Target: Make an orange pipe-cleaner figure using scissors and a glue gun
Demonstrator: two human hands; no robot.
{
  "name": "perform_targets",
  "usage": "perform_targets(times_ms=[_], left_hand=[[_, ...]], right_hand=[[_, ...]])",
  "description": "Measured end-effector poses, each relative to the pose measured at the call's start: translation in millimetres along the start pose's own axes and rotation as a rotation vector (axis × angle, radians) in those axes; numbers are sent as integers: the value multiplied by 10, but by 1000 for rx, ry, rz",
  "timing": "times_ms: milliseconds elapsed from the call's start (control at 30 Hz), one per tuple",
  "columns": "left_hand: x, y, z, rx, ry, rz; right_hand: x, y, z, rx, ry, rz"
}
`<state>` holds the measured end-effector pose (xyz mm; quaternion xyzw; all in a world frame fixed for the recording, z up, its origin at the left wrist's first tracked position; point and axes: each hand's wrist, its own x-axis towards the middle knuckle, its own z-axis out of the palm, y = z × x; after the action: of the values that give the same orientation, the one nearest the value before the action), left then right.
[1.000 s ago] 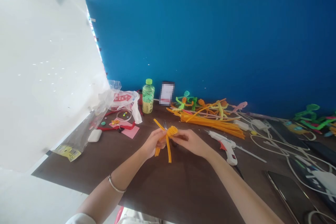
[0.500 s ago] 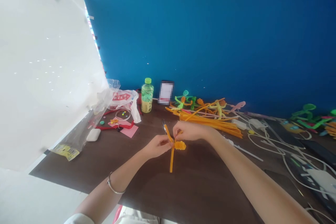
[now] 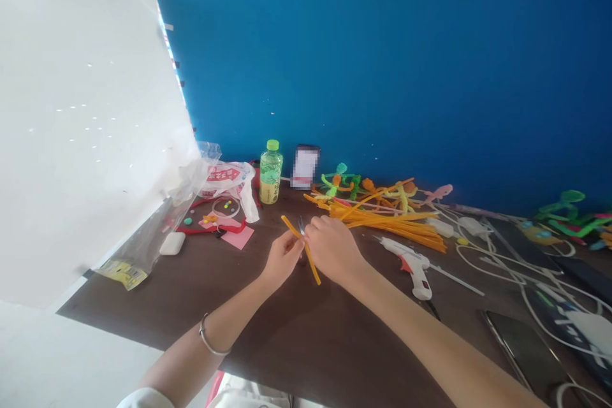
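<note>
Above the middle of the dark table, my left hand (image 3: 282, 260) pinches an orange pipe cleaner piece (image 3: 313, 265) between thumb and fingertips. Its two ends stick out, one up to the left and one down to the right. My right hand (image 3: 333, 248) is closed against the same piece, touching my left fingertips. The back of that hand hides the coiled orange part. Just behind the fingers, metal tips (image 3: 301, 224) of a tool show; the rest is covered. Beyond lies a bundle of loose orange pipe cleaners (image 3: 396, 226).
A white glue gun (image 3: 412, 266) lies right of my hands, near a dark phone (image 3: 526, 347) and white cables (image 3: 478, 255). Behind stand a green-capped bottle (image 3: 271, 173), a propped phone (image 3: 305, 167) and bent pipe cleaner figures (image 3: 340, 182). Leftward are a plastic bag (image 3: 224, 178) and white case (image 3: 172, 243).
My right hand has turned and closed over the coiled part, which was visible before. The orange piece has tilted, its lower end swinging right. The glue gun has come into fuller view.
</note>
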<state>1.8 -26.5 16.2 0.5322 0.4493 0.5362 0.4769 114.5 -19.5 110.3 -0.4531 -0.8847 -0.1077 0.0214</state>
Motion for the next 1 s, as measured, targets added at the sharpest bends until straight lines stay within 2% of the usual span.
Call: perform_targets(times_ms=[167, 300, 567, 867, 1000], left_hand=[[1, -34, 22, -201, 94, -118], [-12, -25, 49, -349, 123, -185], [-38, 8, 85, -566, 127, -201], [-51, 46, 88, -812, 66, -335], [-43, 53, 70, -884, 17, -408]], right_hand=[[-126, -88, 202, -7, 180, 30], [-212, -171, 325, 49, 239, 119], [-301, -276, 562, -32, 421, 94], [-337, -219, 736, -22, 731, 6], [-321, -175, 822, 136, 797, 121]])
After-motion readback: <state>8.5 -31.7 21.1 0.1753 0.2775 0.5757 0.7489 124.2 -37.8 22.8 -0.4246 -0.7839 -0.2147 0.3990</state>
